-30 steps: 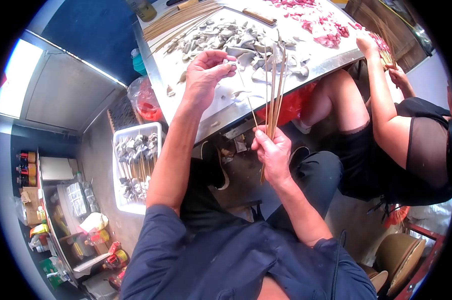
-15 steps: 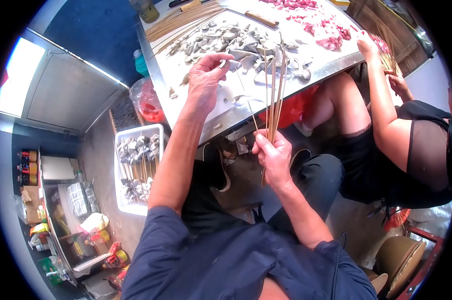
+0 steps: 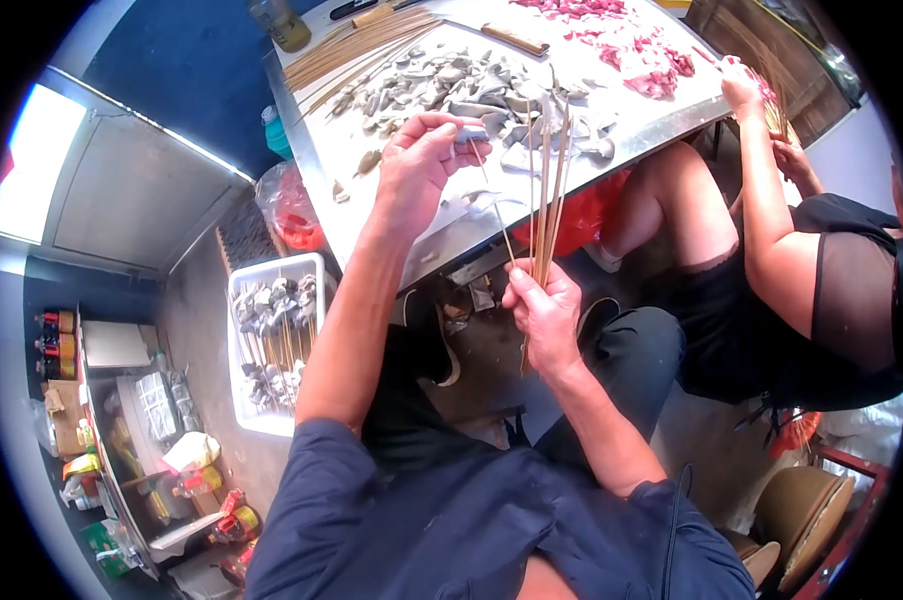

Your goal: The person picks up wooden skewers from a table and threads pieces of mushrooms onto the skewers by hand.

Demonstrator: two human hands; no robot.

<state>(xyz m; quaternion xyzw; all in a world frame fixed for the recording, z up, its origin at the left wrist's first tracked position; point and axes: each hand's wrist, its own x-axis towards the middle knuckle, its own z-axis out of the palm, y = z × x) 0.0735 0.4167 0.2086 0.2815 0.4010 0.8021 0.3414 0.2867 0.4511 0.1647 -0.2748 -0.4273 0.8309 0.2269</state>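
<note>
My left hand [image 3: 417, 168] is closed over the table's near edge, pinching a small grey-white slice [image 3: 470, 133] between thumb and fingers. It looks like a piece of meat or offal; I cannot tell which. My right hand [image 3: 545, 312] grips a bundle of thin bamboo skewers [image 3: 551, 205] by their lower part, points upward. One skewer [image 3: 499, 215] leans away from the bundle, its tip meeting the slice at my left fingers. Whether it has pierced the slice is unclear. Behind my hands lies a heap of similar grey slices [image 3: 441, 85] on the white tabletop [image 3: 426, 240].
A white tray [image 3: 323, 290] of loaded skewers stands on the floor at left. Loose skewers [image 3: 356, 55], a wooden-handled tool [image 3: 514, 39] and red meat [image 3: 636, 55] lie on the table. Another person's hand [image 3: 741, 90] holds skewers at right. Shelves [image 3: 121, 400] stand far left.
My left hand has shifted slightly downward, and the slice in its fingers now shows a flatter grey side. The right hand keeps its hold on the skewers. The view has moved a little.
</note>
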